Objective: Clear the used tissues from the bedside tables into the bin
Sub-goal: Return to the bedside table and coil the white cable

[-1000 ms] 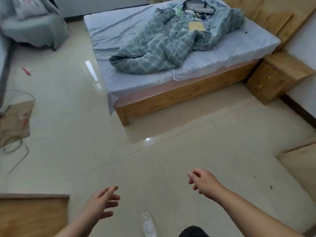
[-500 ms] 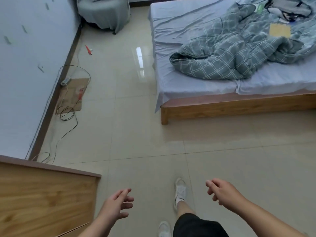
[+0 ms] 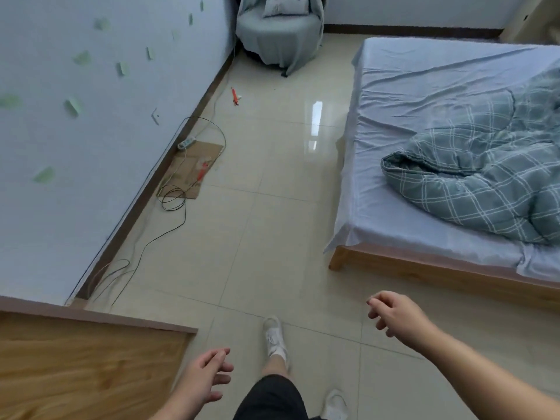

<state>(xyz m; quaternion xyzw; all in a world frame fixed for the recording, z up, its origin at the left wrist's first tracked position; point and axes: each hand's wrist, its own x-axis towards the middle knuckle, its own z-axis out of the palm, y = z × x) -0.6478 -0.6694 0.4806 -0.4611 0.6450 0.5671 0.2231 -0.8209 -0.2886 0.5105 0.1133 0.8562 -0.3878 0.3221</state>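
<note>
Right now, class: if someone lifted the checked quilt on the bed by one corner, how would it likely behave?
Probably floppy: the checked quilt lies crumpled in soft folds, so it would sag and drape. Likely light for its bulk, since it looks puffy. Pushed, it would probably bunch up on the wrinkled bed sheet.

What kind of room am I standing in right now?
Most likely a bedroom: a low wooden-framed bed with a crumpled checked duvet, plus a covered armchair in the far corner.
</note>
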